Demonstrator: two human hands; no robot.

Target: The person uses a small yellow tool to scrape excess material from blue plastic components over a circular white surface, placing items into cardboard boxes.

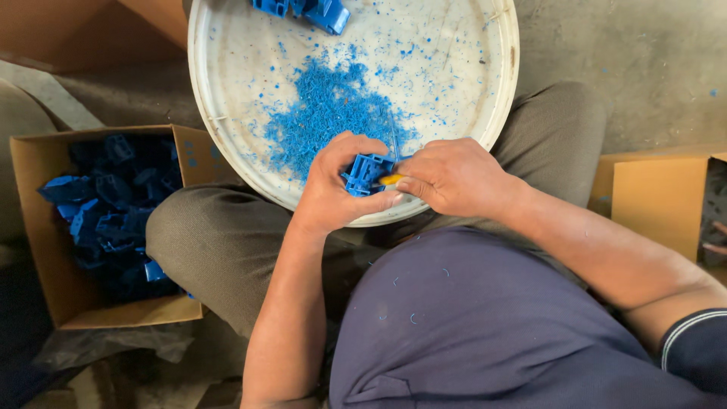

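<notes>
Gripping ridged blue plastic part [366,173]

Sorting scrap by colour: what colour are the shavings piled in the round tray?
Blue, on the white tray; the shavings show clearly in the head view.

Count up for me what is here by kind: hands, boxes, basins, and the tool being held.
Hands: 2, left hand and right hand
Cardboard boxes: 2, left box and right box
White basin: 1
Yellow-handled tool: 1
Total: 6
</notes>
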